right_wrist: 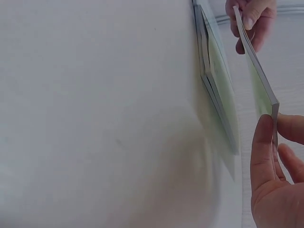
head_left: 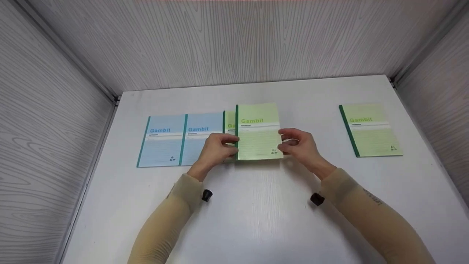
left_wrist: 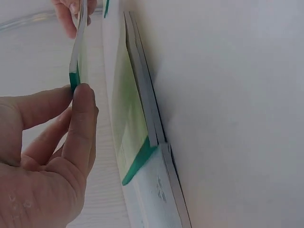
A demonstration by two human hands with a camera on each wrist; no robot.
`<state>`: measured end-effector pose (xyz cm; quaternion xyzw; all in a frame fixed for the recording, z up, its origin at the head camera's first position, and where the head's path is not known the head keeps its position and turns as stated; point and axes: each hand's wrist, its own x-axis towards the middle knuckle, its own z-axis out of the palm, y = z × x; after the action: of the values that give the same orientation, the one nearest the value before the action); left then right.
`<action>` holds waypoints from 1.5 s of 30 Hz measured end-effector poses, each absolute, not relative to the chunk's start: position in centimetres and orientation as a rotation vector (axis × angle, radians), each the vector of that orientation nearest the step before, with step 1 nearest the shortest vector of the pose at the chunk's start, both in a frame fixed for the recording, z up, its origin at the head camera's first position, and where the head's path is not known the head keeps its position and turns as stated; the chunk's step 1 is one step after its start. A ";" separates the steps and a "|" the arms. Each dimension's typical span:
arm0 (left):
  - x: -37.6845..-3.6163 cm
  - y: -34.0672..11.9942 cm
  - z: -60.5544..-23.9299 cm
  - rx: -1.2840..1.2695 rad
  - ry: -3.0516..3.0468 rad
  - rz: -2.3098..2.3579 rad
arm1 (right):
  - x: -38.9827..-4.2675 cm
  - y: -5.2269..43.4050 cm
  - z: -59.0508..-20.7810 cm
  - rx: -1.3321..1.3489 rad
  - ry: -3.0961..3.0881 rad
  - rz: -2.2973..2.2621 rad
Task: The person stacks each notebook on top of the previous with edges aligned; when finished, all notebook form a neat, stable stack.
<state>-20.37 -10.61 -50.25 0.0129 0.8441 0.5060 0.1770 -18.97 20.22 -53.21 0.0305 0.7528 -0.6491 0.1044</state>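
A light green "Gambit" notebook (head_left: 258, 143) with a dark green spine is held up off the table between both hands. My left hand (head_left: 217, 149) pinches its spine edge between thumb and fingers; my right hand (head_left: 302, 146) pinches the opposite edge. Both wrist views show the notebook (left_wrist: 78, 52) raised above the surface. Below it lies another green notebook (head_left: 229, 119), mostly hidden in the head view. This lower notebook (left_wrist: 128, 114) overlaps a blue notebook (head_left: 200, 121), which in turn overlaps a second blue one (head_left: 159, 145) at the left.
A separate green notebook (head_left: 375, 137) lies slightly turned on the right of the white table (head_left: 253, 220). Wood-grain panels stand behind the table (head_left: 238, 40) and at both sides.
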 end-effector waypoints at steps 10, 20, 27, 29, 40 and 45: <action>-21.0 -13.1 -50.4 0.038 2.558 1.188 | -20.0 15.8 -53.6 0.110 2.289 -1.815; -21.0 -12.8 -50.5 0.148 2.738 0.894 | -20.2 14.4 -54.2 0.092 2.390 -1.676; -20.9 -12.4 -50.9 0.150 2.782 0.862 | -20.1 14.1 -54.3 0.087 2.456 -1.590; -20.8 -12.3 -51.0 0.140 2.787 0.856 | -20.0 14.0 -54.2 0.086 2.469 -1.569; -20.5 -11.9 -51.6 0.110 2.807 0.877 | -19.9 14.2 -54.3 0.015 2.489 -1.545; -20.4 -11.9 -51.6 0.114 2.817 0.866 | -19.8 14.2 -54.2 0.036 2.472 -1.537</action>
<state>-20.40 -11.92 -51.61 0.0386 0.9508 0.2921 0.0959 -19.78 14.23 -54.20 0.0122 0.8435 -0.5245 0.1150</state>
